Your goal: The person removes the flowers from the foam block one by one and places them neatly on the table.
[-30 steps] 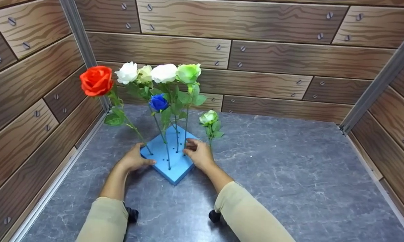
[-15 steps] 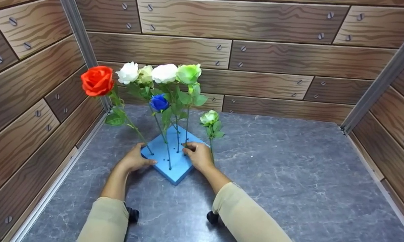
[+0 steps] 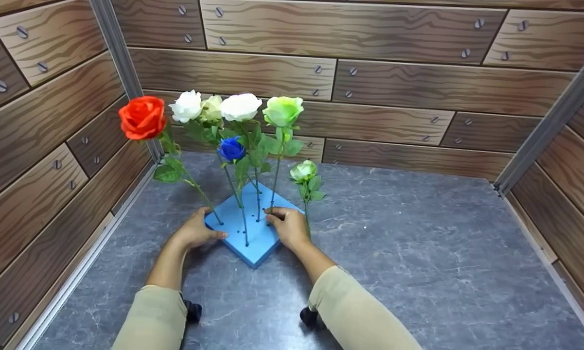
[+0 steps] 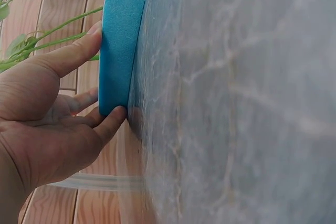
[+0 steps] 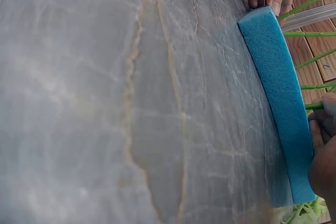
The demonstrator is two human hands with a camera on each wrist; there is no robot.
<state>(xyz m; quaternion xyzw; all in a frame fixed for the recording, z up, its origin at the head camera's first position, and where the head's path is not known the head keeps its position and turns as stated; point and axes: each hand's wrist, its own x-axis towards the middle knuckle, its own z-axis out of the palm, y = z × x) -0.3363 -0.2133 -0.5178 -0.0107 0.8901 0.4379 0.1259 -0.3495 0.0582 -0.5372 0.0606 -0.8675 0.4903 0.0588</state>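
A blue foam board [image 3: 254, 253] with small holes lies cornerwise on the table, several artificial roses standing in it. At its left corner my left hand [image 3: 194, 231] grips the board, thumb on the top face and fingers at the edge, as the left wrist view shows on the board's side [image 4: 122, 40]. My right hand [image 3: 292, 228] pinches the stem of a green rose [image 3: 283, 112] low down, close over the board's right part. Also in the board are a red rose [image 3: 143, 118] leaning left, a blue rose [image 3: 232, 148] and a white rose [image 3: 240, 107].
Another white rose [image 3: 186, 106] and a cream rose [image 3: 211, 108] rise at the back left. Right of the board is a small pale green rose [image 3: 303, 171], its lower stem hidden by the right hand. Wood-patterned walls [image 3: 394, 87] enclose the grey marbled table [image 3: 418, 253].
The green rose has swung right, its head now apart from the white rose. My right hand has come slightly lower along the stem. The left hand keeps its place on the board.
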